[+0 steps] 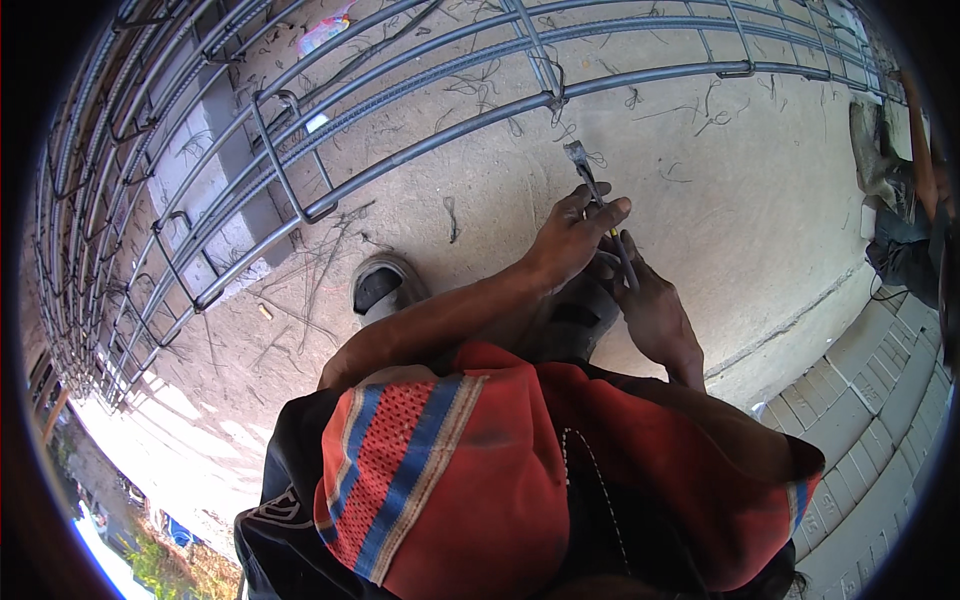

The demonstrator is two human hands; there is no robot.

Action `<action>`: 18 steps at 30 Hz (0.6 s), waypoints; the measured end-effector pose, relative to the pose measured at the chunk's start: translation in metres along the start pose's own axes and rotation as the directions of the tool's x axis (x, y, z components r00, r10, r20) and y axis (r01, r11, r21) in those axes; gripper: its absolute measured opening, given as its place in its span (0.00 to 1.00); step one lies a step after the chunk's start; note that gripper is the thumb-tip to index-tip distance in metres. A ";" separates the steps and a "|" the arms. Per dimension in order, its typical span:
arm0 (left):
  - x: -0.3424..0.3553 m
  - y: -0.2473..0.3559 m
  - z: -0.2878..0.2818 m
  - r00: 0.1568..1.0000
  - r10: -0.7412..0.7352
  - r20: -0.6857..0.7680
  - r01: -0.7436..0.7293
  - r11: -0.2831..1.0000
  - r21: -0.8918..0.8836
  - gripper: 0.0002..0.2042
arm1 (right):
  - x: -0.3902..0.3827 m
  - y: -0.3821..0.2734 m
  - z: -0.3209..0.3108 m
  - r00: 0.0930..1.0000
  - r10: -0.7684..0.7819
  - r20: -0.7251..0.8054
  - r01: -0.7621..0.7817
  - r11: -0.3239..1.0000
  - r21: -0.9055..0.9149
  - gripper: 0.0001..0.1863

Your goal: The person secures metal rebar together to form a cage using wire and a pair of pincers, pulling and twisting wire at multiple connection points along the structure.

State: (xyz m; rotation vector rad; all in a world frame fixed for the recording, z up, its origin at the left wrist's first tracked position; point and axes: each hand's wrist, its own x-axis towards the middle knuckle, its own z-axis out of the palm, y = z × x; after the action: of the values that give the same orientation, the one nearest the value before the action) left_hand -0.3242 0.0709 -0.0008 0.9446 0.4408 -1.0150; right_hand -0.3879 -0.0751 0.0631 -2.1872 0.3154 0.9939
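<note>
Steel cage [400,160]: long bars and stirrups [276,158] stand assembled, judged well advanced; ties at most crossings too small to confirm, so what is left cannot be counted.
Tool [586,177]: held between both hands over the floor [760,200], its head near the closest bar but apart from it; no work on the cage at this instant.
Left hand [572,240]: fingers closed around the shaft.
Right hand [658,315]: clamped on the handle, lower down.
Wire [452,220]: loose bits strewn about the floor.
</note>
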 end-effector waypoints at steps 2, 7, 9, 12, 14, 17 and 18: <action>-0.005 0.001 -0.005 0.992 0.037 0.122 -0.062 0.977 0.204 0.32 | 0.002 0.005 0.003 0.988 0.083 0.133 -0.111 0.969 0.218 0.30; -0.001 -0.015 0.013 0.969 0.132 0.208 -0.187 0.944 0.271 0.32 | -0.028 0.029 0.013 0.989 -0.013 -0.147 0.006 0.999 -0.050 0.35; 0.005 -0.029 0.009 0.941 0.300 0.156 -0.329 0.919 0.215 0.31 | -0.012 0.025 0.019 0.974 -0.075 -0.213 0.045 0.989 -0.142 0.36; 0.012 -0.010 0.005 0.958 0.270 0.099 -0.269 0.963 -0.021 0.28 | 0.005 0.013 0.023 0.943 -0.119 -0.312 0.037 0.966 -0.254 0.39; 0.014 -0.003 0.002 0.977 0.184 0.106 -0.165 0.972 -0.167 0.26 | 0.012 0.012 0.026 0.900 -0.203 -0.385 0.064 0.936 -0.345 0.39; 0.015 0.000 -0.002 0.977 0.177 0.120 -0.155 0.973 -0.171 0.25 | 0.018 0.014 0.032 0.885 -0.192 -0.425 0.034 0.936 -0.350 0.39; 0.016 0.000 -0.004 0.977 0.179 0.115 -0.157 0.972 -0.175 0.25 | 0.019 0.012 0.033 0.887 -0.195 -0.419 0.039 0.935 -0.353 0.39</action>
State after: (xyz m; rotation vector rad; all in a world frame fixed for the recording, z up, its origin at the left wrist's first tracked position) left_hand -0.3164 0.0659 -0.0144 0.7498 0.3246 -0.8657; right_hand -0.3993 -0.0599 0.0277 -2.7106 0.2272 0.4837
